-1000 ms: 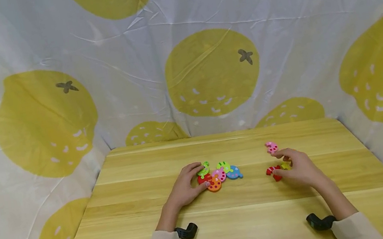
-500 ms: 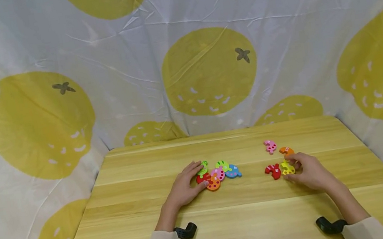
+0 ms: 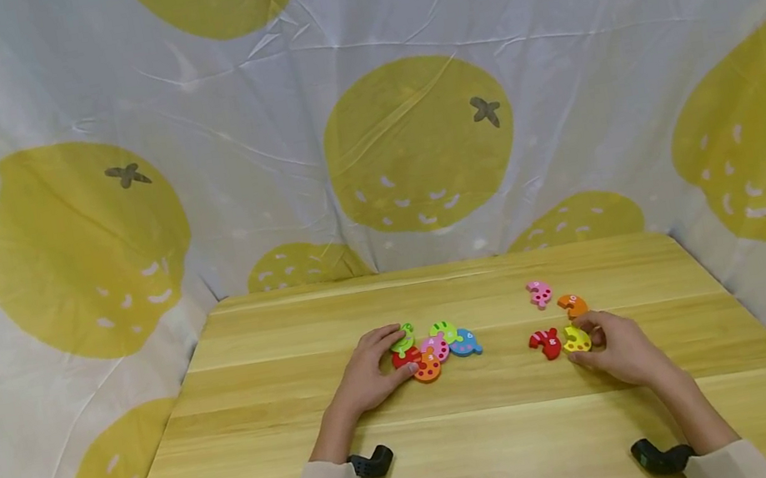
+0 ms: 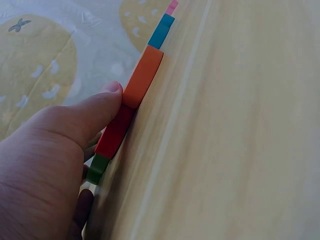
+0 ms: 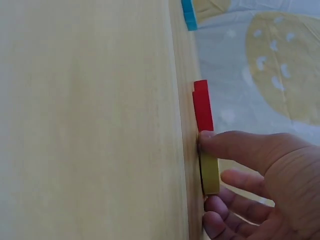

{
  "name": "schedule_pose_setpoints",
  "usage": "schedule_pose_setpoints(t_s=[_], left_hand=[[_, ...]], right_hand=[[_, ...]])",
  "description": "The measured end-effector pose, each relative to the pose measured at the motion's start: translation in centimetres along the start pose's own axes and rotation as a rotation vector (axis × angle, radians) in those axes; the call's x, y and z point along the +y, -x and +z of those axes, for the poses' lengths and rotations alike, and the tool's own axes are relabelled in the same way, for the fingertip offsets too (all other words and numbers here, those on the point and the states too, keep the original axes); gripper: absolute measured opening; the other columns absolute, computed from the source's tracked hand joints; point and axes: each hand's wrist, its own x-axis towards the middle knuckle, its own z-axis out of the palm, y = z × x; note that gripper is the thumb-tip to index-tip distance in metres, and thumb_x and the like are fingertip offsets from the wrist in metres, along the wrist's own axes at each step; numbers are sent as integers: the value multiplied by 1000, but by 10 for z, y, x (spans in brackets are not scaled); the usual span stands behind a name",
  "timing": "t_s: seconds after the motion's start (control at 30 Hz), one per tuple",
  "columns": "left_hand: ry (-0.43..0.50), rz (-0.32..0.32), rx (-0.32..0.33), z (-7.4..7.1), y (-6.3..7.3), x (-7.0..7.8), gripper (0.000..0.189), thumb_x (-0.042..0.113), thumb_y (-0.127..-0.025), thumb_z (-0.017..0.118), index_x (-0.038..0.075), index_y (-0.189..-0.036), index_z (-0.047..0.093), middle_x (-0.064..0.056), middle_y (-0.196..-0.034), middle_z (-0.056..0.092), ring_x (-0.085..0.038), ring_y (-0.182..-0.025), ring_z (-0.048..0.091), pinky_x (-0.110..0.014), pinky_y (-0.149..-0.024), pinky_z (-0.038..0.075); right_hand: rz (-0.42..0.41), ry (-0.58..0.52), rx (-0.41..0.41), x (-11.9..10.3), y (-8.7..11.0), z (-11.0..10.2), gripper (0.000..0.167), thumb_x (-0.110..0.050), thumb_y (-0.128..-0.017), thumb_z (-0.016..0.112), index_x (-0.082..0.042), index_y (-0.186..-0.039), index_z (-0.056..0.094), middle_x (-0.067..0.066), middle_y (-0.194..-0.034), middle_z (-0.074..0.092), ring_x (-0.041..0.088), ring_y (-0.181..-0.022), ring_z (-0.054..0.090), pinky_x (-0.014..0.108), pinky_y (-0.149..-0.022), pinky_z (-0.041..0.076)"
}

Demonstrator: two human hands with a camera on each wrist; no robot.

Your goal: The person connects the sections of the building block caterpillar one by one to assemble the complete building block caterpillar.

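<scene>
My left hand (image 3: 366, 375) grips the near-left end of a joined number puzzle, thumb at the orange piece (image 3: 427, 368) and fingertips by the green head piece (image 3: 403, 341). A red piece (image 4: 115, 132) sits between these two, partly covered in the head view. Pink (image 3: 435, 348), lime (image 3: 444, 332) and blue (image 3: 465, 344) pieces carry the chain on to the right. My right hand (image 3: 617, 346) pinches a yellow puzzle piece (image 3: 576, 339) between thumb and fingers, low at the table. Beside it lies a red piece (image 3: 547, 343) numbered 8, just left of the thumb.
Behind the right hand rest a loose orange piece (image 3: 572, 305) marked 10 and a pink piece (image 3: 540, 294). Everything lies on a wooden table (image 3: 466, 462). A lemon-print cloth (image 3: 249, 168) hangs along its back and sides.
My right hand has shifted right, away from the red piece and onto the yellow one, uncovering the orange piece. The left hand keeps its place on the joined puzzle.
</scene>
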Motion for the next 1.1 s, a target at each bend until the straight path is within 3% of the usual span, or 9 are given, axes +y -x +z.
schedule_pose_setpoints(t_s=[0.27,0.53,0.83,1.1], left_hand=[[8,-6,14,4,2,-3,67,52,-92,73,18,-148,58,2,-158,47,-27,-151,38,-53,-122,35],[7,-17,-2,5,4,-5,68,54,-92,72,20,-148,57,4,-159,46,-25,-151,37,-52,-123,34],[-13,-2,15,-1,-4,-6,65,52,-91,74,21,-147,59,5,-157,48,-24,-150,39,-51,-122,35],[2,0,0,2,-4,-7,65,50,-92,75,19,-147,58,4,-158,47,-25,-150,38,-51,-123,35]], right_hand=[[1,-4,46,-6,-4,-2,67,-27,-84,86,7,-134,59,11,-106,63,20,-89,56,27,-71,47],[-46,-10,77,-22,-13,6,63,-26,-82,88,4,-132,63,8,-103,62,19,-89,56,24,-69,47],[-103,-128,108,-51,-28,18,64,-20,-81,89,4,-134,63,12,-105,63,21,-88,61,21,-66,52],[-118,-186,63,-75,-39,36,67,-18,-79,90,4,-135,61,10,-106,61,18,-87,59,21,-69,54]])
